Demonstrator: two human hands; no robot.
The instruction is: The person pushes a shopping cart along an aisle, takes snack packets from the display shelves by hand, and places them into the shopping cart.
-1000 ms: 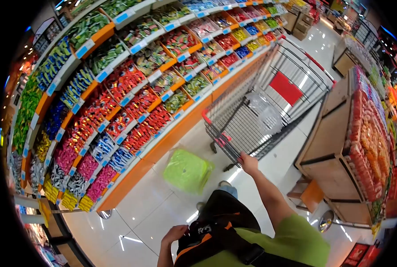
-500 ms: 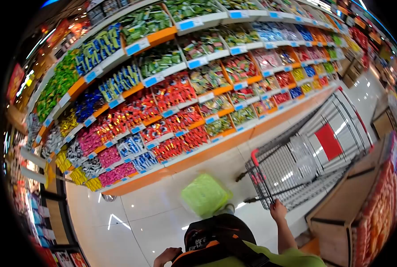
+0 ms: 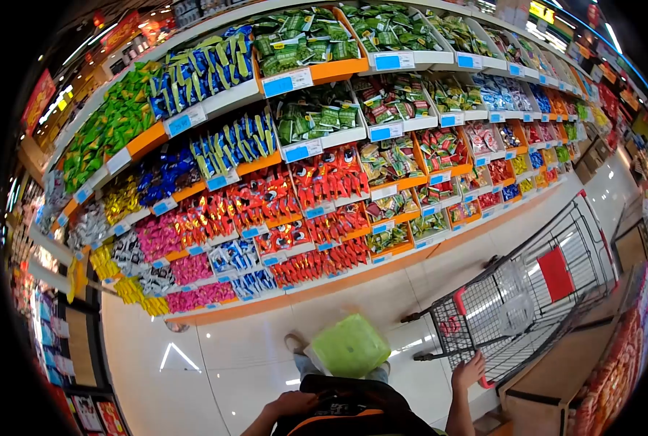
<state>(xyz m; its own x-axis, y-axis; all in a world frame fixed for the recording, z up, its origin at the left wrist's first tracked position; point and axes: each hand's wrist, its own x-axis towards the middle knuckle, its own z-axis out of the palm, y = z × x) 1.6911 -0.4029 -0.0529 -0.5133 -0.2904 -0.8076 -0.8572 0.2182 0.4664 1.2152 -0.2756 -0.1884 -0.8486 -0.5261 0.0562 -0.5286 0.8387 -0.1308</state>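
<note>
My left hand lies on the side of a black bag with orange trim worn at my front, its fingers stretched across the fabric. My right hand is raised beside the handle end of a metal shopping cart, with its fingers extended and nothing in them. The cart has red plastic corners and a red panel, and a clear plastic item shows in it. Beyond the black bag, a light green, plastic-looking package appears above my feet; what supports it is hidden.
Tiered shelves of bright wrapped packets curve along the far side, with blue price labels. At right, a wooden display stand with packaged goods stands close to the cart. Shiny tile floor runs between.
My right hand has come off the cart handle and its fingers have straightened. My left hand has moved up onto the black bag. The shelves look nearer, and a shoe now shows beside the green package.
</note>
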